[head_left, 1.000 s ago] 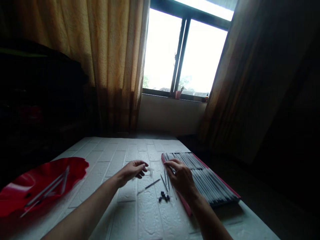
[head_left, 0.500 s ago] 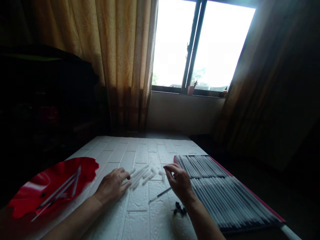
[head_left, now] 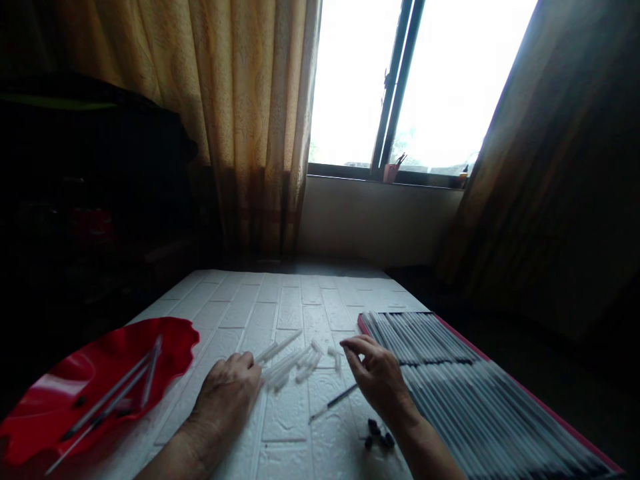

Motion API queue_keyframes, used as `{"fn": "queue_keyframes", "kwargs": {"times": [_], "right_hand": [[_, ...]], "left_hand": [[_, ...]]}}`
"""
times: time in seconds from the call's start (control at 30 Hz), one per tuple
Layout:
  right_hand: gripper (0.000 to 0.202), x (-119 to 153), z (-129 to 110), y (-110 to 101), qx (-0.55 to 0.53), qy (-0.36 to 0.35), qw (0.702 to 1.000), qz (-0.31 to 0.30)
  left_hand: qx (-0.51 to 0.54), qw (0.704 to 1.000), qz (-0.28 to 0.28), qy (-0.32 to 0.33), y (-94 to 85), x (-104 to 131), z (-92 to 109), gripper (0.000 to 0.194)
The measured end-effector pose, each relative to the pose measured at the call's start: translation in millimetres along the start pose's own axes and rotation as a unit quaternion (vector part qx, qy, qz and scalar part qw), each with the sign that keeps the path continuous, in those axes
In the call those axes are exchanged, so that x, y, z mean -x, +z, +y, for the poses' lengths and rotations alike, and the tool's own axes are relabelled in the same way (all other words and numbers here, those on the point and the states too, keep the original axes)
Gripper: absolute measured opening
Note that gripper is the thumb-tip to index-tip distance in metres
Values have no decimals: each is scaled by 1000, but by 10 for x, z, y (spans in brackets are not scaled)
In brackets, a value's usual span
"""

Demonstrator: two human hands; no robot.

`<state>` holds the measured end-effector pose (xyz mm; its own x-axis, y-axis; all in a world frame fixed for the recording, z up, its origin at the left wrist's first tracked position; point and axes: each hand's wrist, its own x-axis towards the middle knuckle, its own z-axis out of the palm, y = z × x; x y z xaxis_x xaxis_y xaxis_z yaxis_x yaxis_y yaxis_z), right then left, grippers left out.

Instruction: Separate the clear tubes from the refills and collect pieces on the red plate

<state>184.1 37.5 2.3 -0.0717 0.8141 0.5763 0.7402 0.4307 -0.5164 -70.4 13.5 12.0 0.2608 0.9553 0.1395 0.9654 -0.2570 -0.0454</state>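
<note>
Several clear plastic tubes (head_left: 285, 365) lie loosely on the white brick-patterned table (head_left: 283, 460). My left hand (head_left: 227, 393) is palm down at their near left end, its fingers curled and their tips hidden beneath it. To the right of the tubes is my right hand (head_left: 377, 377), raised a little, thumb and forefinger pinched together. Whatever that pinch may hold is too small to make out. Beneath its wrist lies a slim dark pen-like rod (head_left: 335, 400) with a pale thin end. Small black caps (head_left: 377, 435) sit in a cluster by the right forearm.
A red wavy-rimmed bowl (head_left: 173, 340) at left holds several slender pen parts (head_left: 117, 393). At right, a red-edged box (head_left: 537, 393) holds two rows of packed pale pens (head_left: 480, 407). Beyond the table are a window (head_left: 360, 87) and curtains (head_left: 250, 120).
My left hand has turned more palm down, and its fingers, spread before, are now curled in. The right hand keeps its pinch. The whole view has shifted slightly.
</note>
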Motion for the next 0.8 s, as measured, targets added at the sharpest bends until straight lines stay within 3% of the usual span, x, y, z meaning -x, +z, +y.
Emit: {"fn": "queue_keyframes", "kwargs": {"times": [0.2,0.33,0.57,0.7,0.8], "right_hand": [[25,-6,0,0,2,4,1000,-2],[28,5,-63,12,-29,6,999,-17],[20,22,-106,-39,-26,-11,994,-108],[17,58,-98,-182,16,5,976,-215],[22,96,-108,-215,67,-12,964,-257]], "left_hand": [[27,1000,2,-5,-16,-17,-79,25],[97,993,61,4,-1,0,-136,23],[257,949,175,60,46,5,-81,21],[365,912,178,54,7,7,-95,18],[403,898,162,69,-14,18,-102,19]]}}
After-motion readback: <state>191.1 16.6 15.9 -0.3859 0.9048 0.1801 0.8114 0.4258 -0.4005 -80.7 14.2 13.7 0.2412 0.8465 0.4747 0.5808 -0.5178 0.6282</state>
